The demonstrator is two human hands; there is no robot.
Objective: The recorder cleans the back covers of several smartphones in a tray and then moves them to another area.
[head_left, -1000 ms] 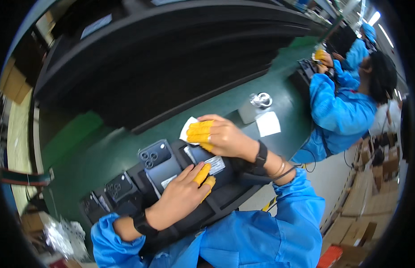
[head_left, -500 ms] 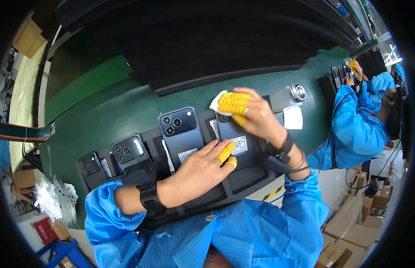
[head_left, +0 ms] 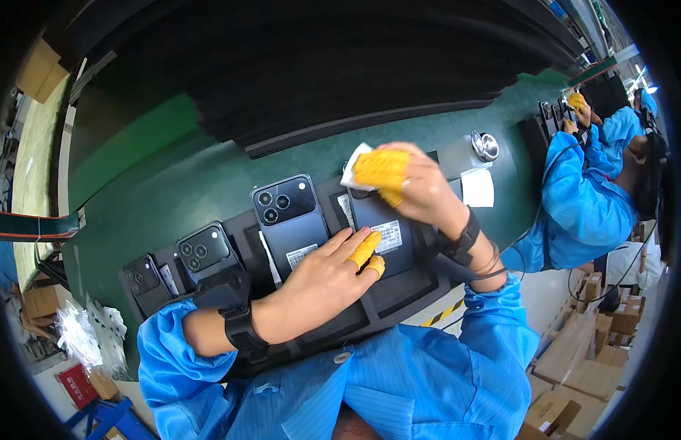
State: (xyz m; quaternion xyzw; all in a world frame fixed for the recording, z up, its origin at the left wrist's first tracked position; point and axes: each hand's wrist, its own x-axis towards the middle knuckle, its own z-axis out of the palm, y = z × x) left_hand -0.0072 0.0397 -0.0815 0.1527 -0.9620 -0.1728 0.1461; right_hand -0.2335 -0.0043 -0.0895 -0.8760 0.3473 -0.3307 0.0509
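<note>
Several dark smartphones lie back side up in a black foam tray (head_left: 333, 323). My right hand (head_left: 417, 183), yellow covers on its fingers, pinches a folded white wipe (head_left: 353, 170) against the camera end of the rightmost phone (head_left: 399, 258). That phone's lenses are mostly hidden under the hand and wipe. My left hand (head_left: 322, 282) lies with fingers stretched out, its covered fingertips resting on the same phone's lower part beside a white label. Left of it is a larger blue-grey phone (head_left: 288, 227). Two more phones, a middle one (head_left: 205, 249) and a leftmost one (head_left: 146, 279), sit further left.
A white bottle with a metal cap (head_left: 484, 147) and a white paper sheet (head_left: 477, 188) stand right on the green table (head_left: 150, 191). Black foam sheets (head_left: 340, 88) are stacked behind. A co-worker in blue (head_left: 586, 191) handles phones at far right. Plastic bags (head_left: 87, 330) hang at left.
My right hand and the wipe have shifted slightly at the phone's camera end. My left hand stays on the phone. The whole view has drifted a little.
</note>
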